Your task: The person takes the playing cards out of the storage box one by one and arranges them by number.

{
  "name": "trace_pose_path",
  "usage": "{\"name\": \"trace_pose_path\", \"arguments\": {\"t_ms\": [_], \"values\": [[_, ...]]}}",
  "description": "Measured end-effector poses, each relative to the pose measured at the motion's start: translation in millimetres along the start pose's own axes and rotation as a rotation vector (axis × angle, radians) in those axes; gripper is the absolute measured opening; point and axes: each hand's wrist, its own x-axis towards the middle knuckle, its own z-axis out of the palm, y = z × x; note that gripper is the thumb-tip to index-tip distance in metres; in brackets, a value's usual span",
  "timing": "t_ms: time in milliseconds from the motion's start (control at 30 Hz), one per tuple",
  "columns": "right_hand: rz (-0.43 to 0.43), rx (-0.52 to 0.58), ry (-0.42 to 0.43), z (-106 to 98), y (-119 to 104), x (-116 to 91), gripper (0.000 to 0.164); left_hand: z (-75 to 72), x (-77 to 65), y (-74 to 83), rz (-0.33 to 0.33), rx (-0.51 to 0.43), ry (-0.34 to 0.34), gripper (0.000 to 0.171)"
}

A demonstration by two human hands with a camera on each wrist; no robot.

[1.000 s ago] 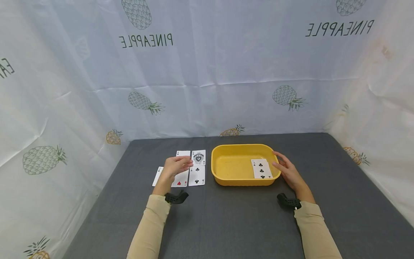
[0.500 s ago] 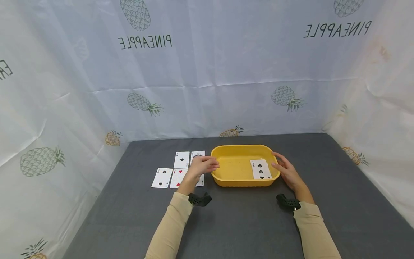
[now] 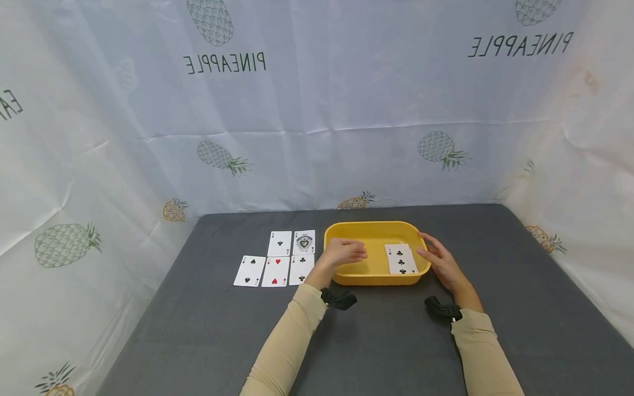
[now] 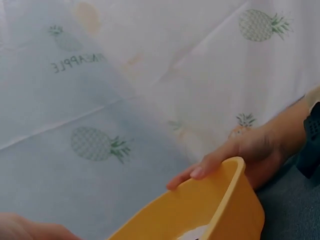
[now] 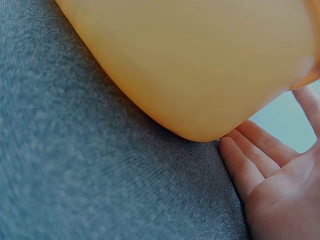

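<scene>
My left hand [image 3: 343,252] hovers over the left part of a yellow plastic tray [image 3: 369,224], fingers extended to the right and no card showing in them. In the left wrist view only a blurred bit of that hand [image 4: 30,227] shows at the lower left corner. At the tray's right end, my right hand [image 3: 446,269] grips the wall, thumb over the rim and fingers along the outside. The right wrist view shows the fingers [image 5: 250,160] against the tray's underside edge. Inside the tray lies a playing card, the three of clubs [image 3: 400,258], face up on the right.
Left of the tray, playing cards lie face up in two rows: the ace of clubs [image 3: 279,243] and ace of spades [image 3: 304,242] behind, the two of spades [image 3: 249,271], two of hearts [image 3: 275,271] and two of clubs [image 3: 300,268] in front. A pineapple-print curtain [image 3: 317,165] surrounds the grey table [image 3: 386,341].
My left hand has moved right, from above the face-up cards to over the tray, uncovering those cards. The right hand stays at the tray's end, and the tray has not moved.
</scene>
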Motion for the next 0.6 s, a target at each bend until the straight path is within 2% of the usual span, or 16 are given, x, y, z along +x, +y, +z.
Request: {"name": "trace_pose_path", "arguments": {"t_ms": [333, 467, 600], "values": [[0.007, -0.002, -0.001, -1, 0, 1, 0.056, 35.2, 21.8, -1.2, -0.083, 0.022, -0.038, 0.032], [-0.009, 0.002, -0.01, -2, -1, 0, 0.057, 44.6, 27.5, -2.2, -0.112, 0.01, -0.025, 0.031], [-0.01, 0.0, -0.011, -2, -1, 0, 0.056, 52.6, 33.1, -3.6, -0.146, 0.012, 0.028, 0.03]]}}
